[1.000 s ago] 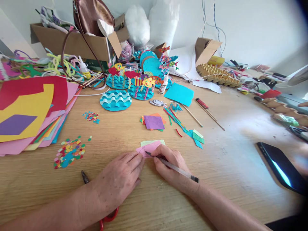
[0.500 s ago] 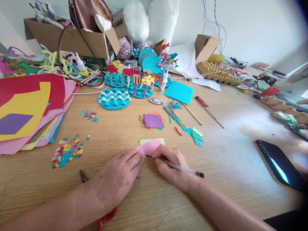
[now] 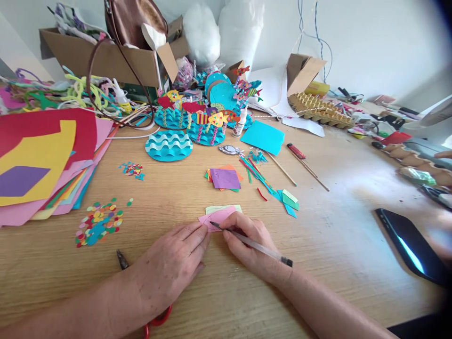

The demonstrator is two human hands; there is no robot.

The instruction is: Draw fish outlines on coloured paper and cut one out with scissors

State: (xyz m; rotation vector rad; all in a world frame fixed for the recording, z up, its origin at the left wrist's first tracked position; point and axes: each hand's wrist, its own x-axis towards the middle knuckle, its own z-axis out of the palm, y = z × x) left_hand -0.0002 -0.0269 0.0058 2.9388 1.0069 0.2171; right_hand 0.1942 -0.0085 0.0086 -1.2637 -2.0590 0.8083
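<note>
A small piece of pink paper (image 3: pixel 216 217) with thin curved outlines lies on the table, a pale green piece (image 3: pixel 226 207) showing beneath its far edge. My left hand (image 3: pixel 176 256) rests flat, its fingertips holding down the paper's near left corner. Between the thumb and fingers of my right hand (image 3: pixel 249 240) is a pen (image 3: pixel 259 243) with a clear grey barrel and black end; its tip touches the pink paper. Scissors (image 3: pixel 163 316) with red handles lie partly hidden under my left forearm. Beyond the paper sits a stack of cut pieces, purple (image 3: pixel 225 179) on top.
Coloured sheets (image 3: pixel 81 155) and paper dots (image 3: pixel 100 219) lie at left. Blue wavy discs with paper fish (image 3: pixel 206 125), a glue bottle (image 3: pixel 239 123) and a fish cutout (image 3: pixel 229 149) stand or lie farther back. A phone (image 3: pixel 409 242) is at right, beside another person's blurred hand.
The pen tip has moved up and left, from the pink paper's lower edge onto its surface. My right hand has shifted slightly left with it; my left hand stays in place.
</note>
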